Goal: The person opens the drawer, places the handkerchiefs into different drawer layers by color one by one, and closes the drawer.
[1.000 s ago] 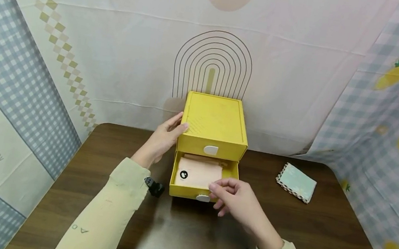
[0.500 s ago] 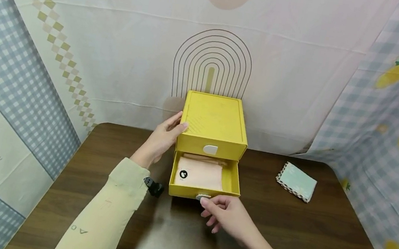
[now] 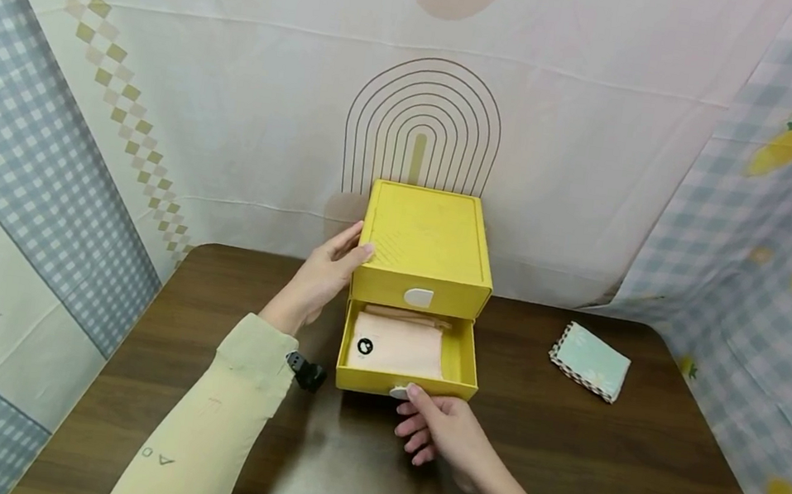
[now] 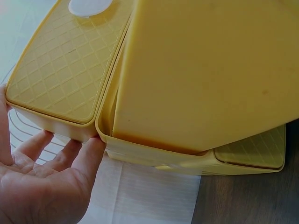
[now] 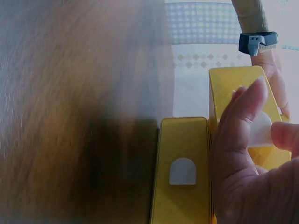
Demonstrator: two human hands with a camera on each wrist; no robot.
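A yellow two-drawer box [image 3: 426, 243] stands at the back of the brown table [image 3: 636, 479]. Its lower drawer [image 3: 461, 364] is pulled out and holds a folded pink cloth [image 3: 398, 346] with a round black mark. My left hand [image 3: 320, 275] rests with straight fingers against the box's upper left side; in the left wrist view the palm [image 4: 42, 186] is open under the box [image 4: 205, 74]. My right hand [image 3: 429, 422] is at the drawer's front, fingertips beside its white tab [image 3: 398, 392], holding nothing. The right wrist view shows that tab [image 5: 182, 171] uncovered beside my fingers [image 5: 243, 140].
A folded mint-green cloth [image 3: 589, 361] with a patterned edge lies on the table's right side. Printed fabric backdrops [image 3: 162, 83] close in the table at the back, left and right. The upper drawer, with its own white tab [image 3: 418, 297], is closed.
My right hand has come out from over the pink cloth in the drawer and dropped to the drawer's front. The drawer, the box and my left hand have stayed where they were.
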